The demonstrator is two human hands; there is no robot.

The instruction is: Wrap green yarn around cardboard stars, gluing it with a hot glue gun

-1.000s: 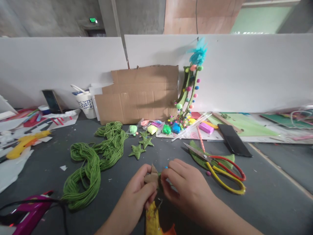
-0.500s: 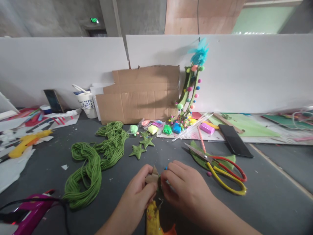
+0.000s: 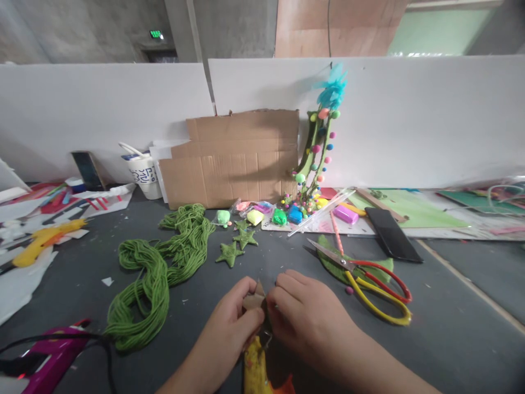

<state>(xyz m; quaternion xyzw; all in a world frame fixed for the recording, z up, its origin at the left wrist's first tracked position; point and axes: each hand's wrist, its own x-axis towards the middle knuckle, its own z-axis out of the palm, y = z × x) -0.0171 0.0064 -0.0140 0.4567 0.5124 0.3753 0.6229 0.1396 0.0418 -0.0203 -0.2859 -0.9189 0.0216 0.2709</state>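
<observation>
My left hand (image 3: 235,323) pinches a small brown cardboard star (image 3: 255,300) between thumb and fingers, one point sticking up. My right hand (image 3: 305,314) is closed at the star's right edge, its fingertips partly hidden there. Just below both hands lies a yellow glue gun (image 3: 255,366) with an orange part, its nozzle near the star. Beyond them several green stars (image 3: 229,254) lie on the dark table. Green yarn (image 3: 141,295) is heaped to the left. Right of my hands, scissors (image 3: 356,268) with red and yellow handles rest on green felt (image 3: 328,262).
A magenta glue gun (image 3: 55,355) with a black cable sits at lower left, another yellow glue gun (image 3: 45,241) above it. Cardboard (image 3: 233,164) leans at the back beside a pom-pom decoration (image 3: 318,148). Clay packets (image 3: 280,216), a phone (image 3: 394,235) and a cup (image 3: 145,175) stand around.
My right fingers have closed in slightly against the star's edge, and the blue bead beside them is now hidden. The left hand keeps its grip; the view has shifted slightly.
</observation>
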